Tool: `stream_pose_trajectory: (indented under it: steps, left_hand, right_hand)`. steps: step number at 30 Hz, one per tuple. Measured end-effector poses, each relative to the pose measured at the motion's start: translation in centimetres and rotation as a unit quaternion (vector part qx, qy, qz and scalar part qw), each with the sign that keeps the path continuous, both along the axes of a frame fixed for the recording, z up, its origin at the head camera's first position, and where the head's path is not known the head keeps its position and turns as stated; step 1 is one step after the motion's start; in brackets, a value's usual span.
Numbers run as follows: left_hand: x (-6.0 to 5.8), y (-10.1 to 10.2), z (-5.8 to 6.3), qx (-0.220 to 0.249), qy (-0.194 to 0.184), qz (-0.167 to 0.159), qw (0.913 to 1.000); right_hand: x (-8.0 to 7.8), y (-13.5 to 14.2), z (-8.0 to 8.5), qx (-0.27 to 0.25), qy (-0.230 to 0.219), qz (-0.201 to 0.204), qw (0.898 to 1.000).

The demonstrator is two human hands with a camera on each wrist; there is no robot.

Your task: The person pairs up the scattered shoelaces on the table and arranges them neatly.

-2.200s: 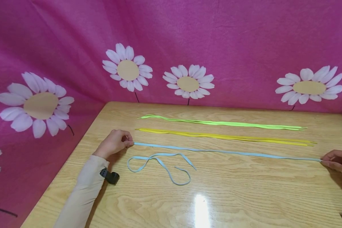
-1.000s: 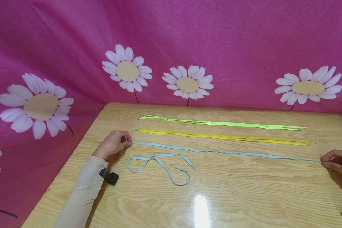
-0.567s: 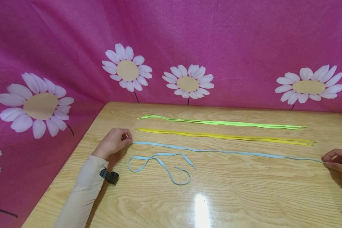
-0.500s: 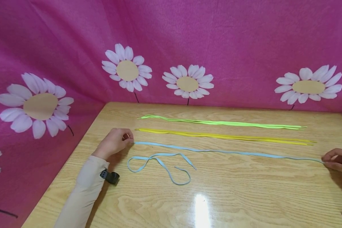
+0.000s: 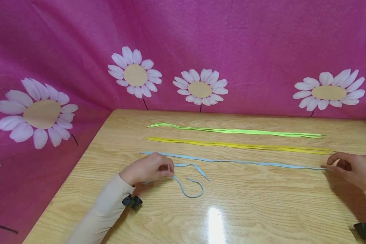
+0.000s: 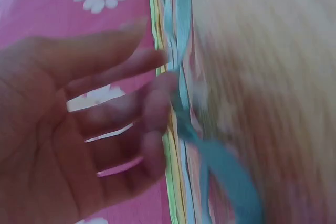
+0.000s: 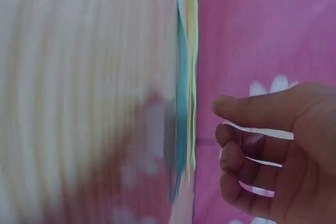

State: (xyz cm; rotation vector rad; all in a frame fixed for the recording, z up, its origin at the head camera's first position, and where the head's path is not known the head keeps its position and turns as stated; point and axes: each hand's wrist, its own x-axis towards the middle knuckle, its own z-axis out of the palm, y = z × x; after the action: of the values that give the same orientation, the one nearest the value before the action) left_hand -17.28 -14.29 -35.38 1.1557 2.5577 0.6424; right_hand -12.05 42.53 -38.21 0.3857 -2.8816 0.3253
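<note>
A straight blue shoelace lies across the wooden table. In front of it, a second blue shoelace lies in loose curves, partly hidden by my left hand. That hand hovers over the loose lace with thumb and fingers apart; its fingertips overlap the blue lace in the left wrist view. My right hand is near the straight lace's right end. In the right wrist view, the right hand has relaxed fingers with nothing between them, apart from the blue lace.
Behind the blue laces lie a yellow pair of shoelaces and a neon green pair, roughly parallel. Pink cloth with daisies hangs behind and left of the table. Each wrist carries a black camera.
My left hand has let go of the straight blue lace's left end and moved right and nearer, over the loose lace. My right hand has released the other end and shifted left.
</note>
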Motion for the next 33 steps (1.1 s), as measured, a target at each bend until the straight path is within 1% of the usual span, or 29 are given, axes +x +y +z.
stream_pose_trajectory:
  steps: [2, 4, 5, 6, 8, 10, 12, 15, 17, 19, 21, 23, 26, 30, 33]
  left_hand:
    - [0.4, 0.3, -0.2, -0.011, -0.01, -0.028, 0.9995]
    - [0.7, 0.4, -0.2, -0.02, -0.013, -0.043, 0.9988]
    - [0.8, 0.3, -0.3, -0.021, -0.015, -0.046, 0.9986]
    - [0.9, 0.2, -0.3, -0.022, -0.018, -0.044, 0.9986]
    - [1.1, -0.1, -0.2, -0.023, -0.022, -0.037, 0.9988]
    - [1.2, -0.4, -0.3, -0.023, -0.028, -0.023, 0.9991]
    - [1.3, -0.7, -0.4, -0.021, -0.033, -0.013, 0.9992]
    - [1.3, -0.9, -0.7, -0.016, -0.034, -0.007, 0.9993]
    - [1.2, -0.8, -0.9, -0.013, -0.03, -0.008, 0.9994]
    - [1.2, -0.7, -1.0, -0.011, -0.029, -0.008, 0.9995]
    - [1.2, -0.7, -1.1, -0.009, -0.028, -0.008, 0.9995]
    - [1.2, -0.6, -1.2, -0.007, -0.028, -0.007, 0.9995]
    - [1.2, -0.5, -1.2, -0.005, -0.028, -0.008, 0.9996]
    - [1.2, -0.2, -1.3, -0.003, -0.021, -0.011, 0.9997]
    - [1.2, -0.1, -1.2, -0.002, -0.019, -0.012, 0.9997]
  right_hand:
    - [-0.2, -1.9, 0.3, 0.019, 0.003, 0.026, 0.999]
    - [-0.3, -4.1, 0.4, 0.005, 0.011, 0.071, 0.997]
    - [-0.4, -5.3, 0.5, -0.007, 0.011, 0.095, 0.995]
    - [-0.4, -6.6, 0.5, -0.018, 0.015, 0.121, 0.992]
    - [-0.5, -9.5, 0.7, -0.041, 0.006, 0.164, 0.986]
    - [-0.7, -12.4, 1.1, -0.06, -0.017, 0.198, 0.978]
    - [-0.7, -15.3, 1.3, -0.071, -0.048, 0.221, 0.972]
    - [-0.7, -19.1, 1.3, -0.077, -0.094, 0.248, 0.961]
    - [-0.7, -21.2, 1.2, -0.078, -0.122, 0.255, 0.956]
    - [-0.7, -23.0, 1.0, -0.077, -0.139, 0.257, 0.953]
    - [-0.8, -24.6, 0.9, -0.072, -0.147, 0.247, 0.955]
    - [-0.8, -25.8, 0.8, -0.061, -0.14, 0.237, 0.959]
    - [-0.9, -27.0, 0.6, -0.043, -0.112, 0.227, 0.966]
    - [-1.0, -28.0, 0.2, -0.031, -0.076, 0.211, 0.974]
    - [-1.2, -28.3, -0.1, -0.031, -0.057, 0.206, 0.976]
